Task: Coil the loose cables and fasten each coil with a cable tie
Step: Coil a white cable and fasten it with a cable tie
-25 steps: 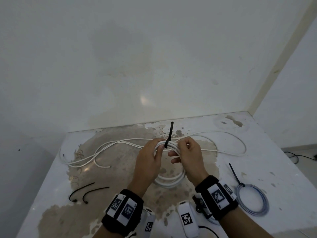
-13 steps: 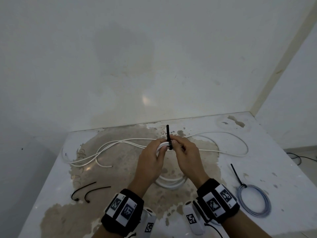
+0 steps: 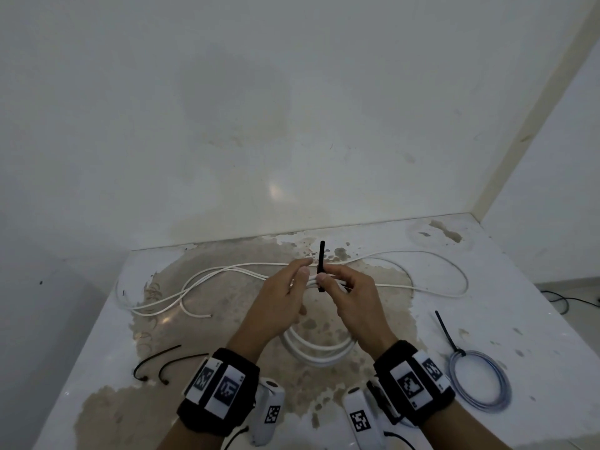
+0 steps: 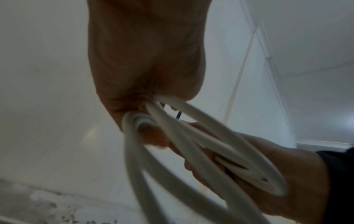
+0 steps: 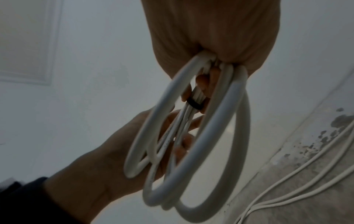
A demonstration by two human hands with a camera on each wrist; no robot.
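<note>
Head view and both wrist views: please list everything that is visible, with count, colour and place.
white coil: 1, white, held up over the table centre by both hands
cable tie: 1, black, around the coil's top, tail pointing up
loose cable: white, count unclear, spread over the far table
spare ties: 2, black, near left of the table
grey coil: 1, grey, near right, already tied with a black tie
table: 1, white with brown stains
wall: white, behind the table
left hand: holds the coil
right hand: holds the coil beside the tie
wristbands: 2, black, with markers

Bare hands, black wristbands (image 3: 224,394) with white square-patterned marker tags, white wrist-mounted cameras (image 3: 268,410)
</note>
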